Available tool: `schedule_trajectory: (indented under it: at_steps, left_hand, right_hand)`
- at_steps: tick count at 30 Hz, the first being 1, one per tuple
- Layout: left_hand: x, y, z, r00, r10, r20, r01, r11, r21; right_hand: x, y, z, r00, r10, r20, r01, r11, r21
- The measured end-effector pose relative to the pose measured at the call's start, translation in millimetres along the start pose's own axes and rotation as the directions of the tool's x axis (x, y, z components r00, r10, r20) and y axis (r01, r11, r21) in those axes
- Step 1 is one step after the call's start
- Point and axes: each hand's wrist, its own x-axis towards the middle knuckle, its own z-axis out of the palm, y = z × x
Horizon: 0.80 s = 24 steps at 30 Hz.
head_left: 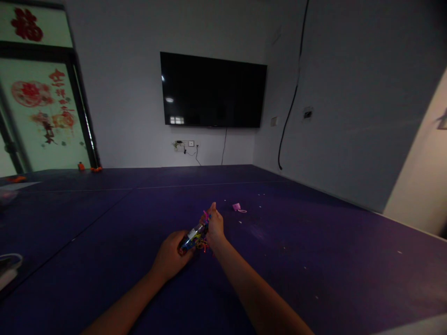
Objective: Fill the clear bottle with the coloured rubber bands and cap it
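Observation:
My left hand (173,253) is wrapped round the lower end of a small clear bottle (192,235), which lies tilted with its mouth up toward the right. Dark and coloured contents show through its wall. At the bottle's mouth, my right hand (215,225) is closed with the thumb up, on thin colourful bands (206,216) that look like small rubber bands. More coloured bands (202,245) lie in a loose pile beneath the bottle and between the hands. A pink cap (237,206) with a loop strap rests on the surface beyond my right hand.
The broad purple-blue surface (115,242) carries scattered white scraps. Small orange objects (96,169) sit at its far left edge. A white-rimmed container (10,270) is cut off at the left. A television (213,90) and a hanging black cable (291,104) are on the walls.

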Motion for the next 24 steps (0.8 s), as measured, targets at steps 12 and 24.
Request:
schedule_trajectory:
  at_steps: [12,24]
  left_hand:
    - [-0.1,2.0,-0.4,0.999,0.027,-0.026,-0.027,1.000,0.013]
    - [1.3,4.0,1.9,0.999,-0.005,-0.045,0.007,0.999,0.035]
  right_hand:
    - [4.5,12.3,-4.5,0.999,0.005,-0.035,-0.006,1.000,-0.027]
    - [4.0,13.5,-7.7,0.999,-0.044,0.017,0.045,0.998,-0.036]
